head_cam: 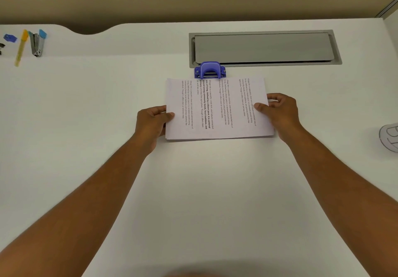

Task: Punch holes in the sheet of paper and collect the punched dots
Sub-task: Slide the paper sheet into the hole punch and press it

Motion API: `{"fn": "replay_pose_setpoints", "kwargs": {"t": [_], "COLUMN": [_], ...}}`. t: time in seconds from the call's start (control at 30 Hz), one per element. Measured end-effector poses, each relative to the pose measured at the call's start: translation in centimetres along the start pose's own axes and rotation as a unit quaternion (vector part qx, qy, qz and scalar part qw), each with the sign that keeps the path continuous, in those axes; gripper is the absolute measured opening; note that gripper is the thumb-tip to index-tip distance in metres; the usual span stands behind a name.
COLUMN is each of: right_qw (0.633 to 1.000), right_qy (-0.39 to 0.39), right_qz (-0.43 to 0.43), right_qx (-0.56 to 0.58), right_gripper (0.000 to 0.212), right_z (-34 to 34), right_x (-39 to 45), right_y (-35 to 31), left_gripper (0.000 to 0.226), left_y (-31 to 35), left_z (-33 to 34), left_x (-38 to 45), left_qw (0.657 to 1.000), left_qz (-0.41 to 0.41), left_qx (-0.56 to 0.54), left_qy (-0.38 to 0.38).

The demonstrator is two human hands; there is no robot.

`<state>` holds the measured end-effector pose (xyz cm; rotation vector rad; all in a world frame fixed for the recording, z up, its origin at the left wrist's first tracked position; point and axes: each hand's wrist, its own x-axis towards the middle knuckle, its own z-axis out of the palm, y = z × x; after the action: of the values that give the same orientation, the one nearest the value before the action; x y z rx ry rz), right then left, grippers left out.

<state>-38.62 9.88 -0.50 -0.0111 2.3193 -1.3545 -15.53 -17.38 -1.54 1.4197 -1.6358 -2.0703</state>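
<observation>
— White desk [107, 125], wide and bare on most sides. What sits around the paper?

— Behind it, a blue hole punch [210, 70], its mouth facing the person; the far edge of the printed paper stack [217, 108] meets that mouth. Right behind the punch lies a grey cable hatch [265, 48] set flush into the desk, so little room is left on the far side.

— And the hands?

— The left hand [151, 121] grips the stack's left edge, thumb on top and fingers curled beneath. The right hand [280, 113] pinches the right edge the same way, thumb lying on the print.

— Anything off to the sides?

— Far left, near the desk's curved back edge: a grey stapler [37, 44] with a blue tip, a yellow pen-like stick [21, 48], a small blue object [10, 37] and something dark cut off by the frame. At the right edge a pale round object [389, 137] shows only in part; I cannot tell what it is.

— Open room?

— The near half of the desk, between and beside both forearms, and the stretch between stack and stapler.
</observation>
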Motion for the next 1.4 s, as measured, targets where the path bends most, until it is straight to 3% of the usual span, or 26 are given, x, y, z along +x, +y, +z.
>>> {"fn": "replay_pose_setpoints", "kwargs": {"t": [1.13, 1.27, 1.4], "right_qw": [0.999, 0.999, 0.998], "right_qy": [0.036, 0.037, 0.043], "right_qz": [0.014, 0.032, 0.042], "right_qx": [-0.004, 0.014, 0.020], "right_gripper": [0.039, 0.040, 0.039], "right_z": [1.5, 1.5, 1.6], "right_x": [0.9, 1.0, 1.1], "right_y": [-1.6, -1.5, -1.6], "left_gripper": [0.034, 0.027, 0.056], "left_y": [1.3, 1.5, 0.6], "left_z": [0.3, 0.4, 0.8], "left_x": [1.2, 0.4, -1.6], "left_qw": [0.999, 0.996, 0.968], "left_qz": [-0.001, -0.041, -0.085], "left_qx": [0.010, -0.074, -0.230], "left_qy": [0.045, 0.029, -0.046]}}
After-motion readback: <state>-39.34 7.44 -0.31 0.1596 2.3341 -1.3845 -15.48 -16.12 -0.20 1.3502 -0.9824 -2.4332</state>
